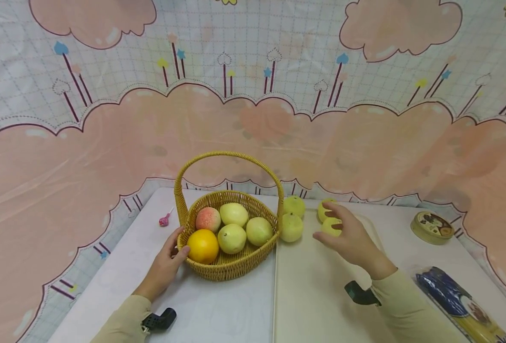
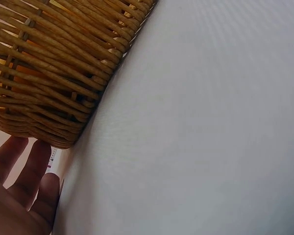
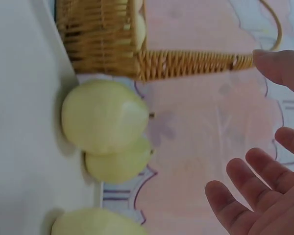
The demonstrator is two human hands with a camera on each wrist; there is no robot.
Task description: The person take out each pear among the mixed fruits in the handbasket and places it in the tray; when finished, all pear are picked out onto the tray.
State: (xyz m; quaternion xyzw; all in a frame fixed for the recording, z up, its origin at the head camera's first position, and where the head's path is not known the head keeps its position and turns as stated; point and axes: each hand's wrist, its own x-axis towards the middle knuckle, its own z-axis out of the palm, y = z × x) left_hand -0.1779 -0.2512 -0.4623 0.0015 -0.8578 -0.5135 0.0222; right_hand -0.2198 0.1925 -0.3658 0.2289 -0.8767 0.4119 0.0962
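Observation:
A wicker basket [image 1: 231, 272] with a tall arched handle stands on the table, holding a peach [image 1: 208, 219], an orange [image 1: 203, 246] and several pale green pears [image 1: 232, 238]. With its thumb at the rim and fingers against the outer wall, my left hand [image 1: 167, 262] holds the basket's left side. In the left wrist view, that hand's fingertips [image 2: 35, 161] touch the weave. My right hand [image 1: 350, 237] is spread above the cream tray [image 1: 308, 290], fingers apart and holding nothing. Near it on the tray's far part are pears [image 1: 291, 227], some partly hidden by the hand.
A wrapped lollipop [image 1: 164, 220] lies left of the basket. At the right are a round tin [image 1: 432, 227] and a blue-and-yellow plastic package [image 1: 459, 300]. Behind the table hangs a patterned cloth [image 1: 253, 128].

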